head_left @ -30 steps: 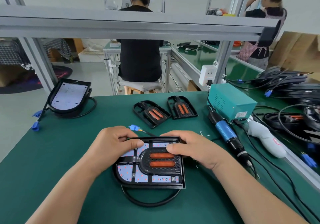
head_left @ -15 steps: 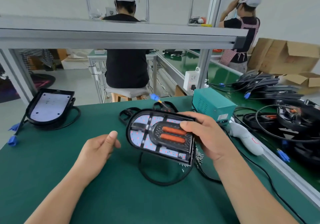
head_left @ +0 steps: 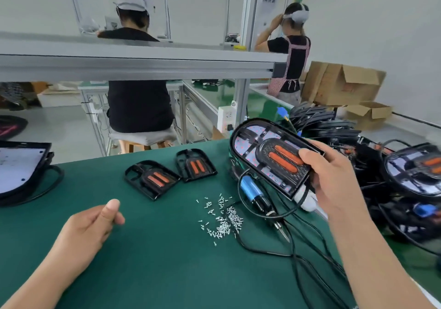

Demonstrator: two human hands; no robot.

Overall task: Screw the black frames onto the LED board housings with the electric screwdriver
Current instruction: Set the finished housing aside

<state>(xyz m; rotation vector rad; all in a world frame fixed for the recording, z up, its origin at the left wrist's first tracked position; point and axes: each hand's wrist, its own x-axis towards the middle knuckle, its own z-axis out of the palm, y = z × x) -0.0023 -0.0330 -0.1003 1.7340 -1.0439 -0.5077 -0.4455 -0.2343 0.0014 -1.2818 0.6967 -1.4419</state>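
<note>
Holding housing, frame on, tilted above the mat's right side in right hand, thumb and fingers clamping its right end. Lying beneath: screwdriver, with screws just left. Sitting farther left: two loose frames. Hovering near-left: left hand, loosely curled, gripping nothing.

A wide patch of the green table is lying open in front of the left hand, and more room is stretching back from it to the two black frames. To the right, a heap of little screws, the electric screwdriver and looping black cables are getting in the way, with the right hand holding a housing in the air above them. A big pile of housings is blocking the right edge, a lone housing is sitting at the far left, and a metal beam is crossing overhead at the back.
</note>
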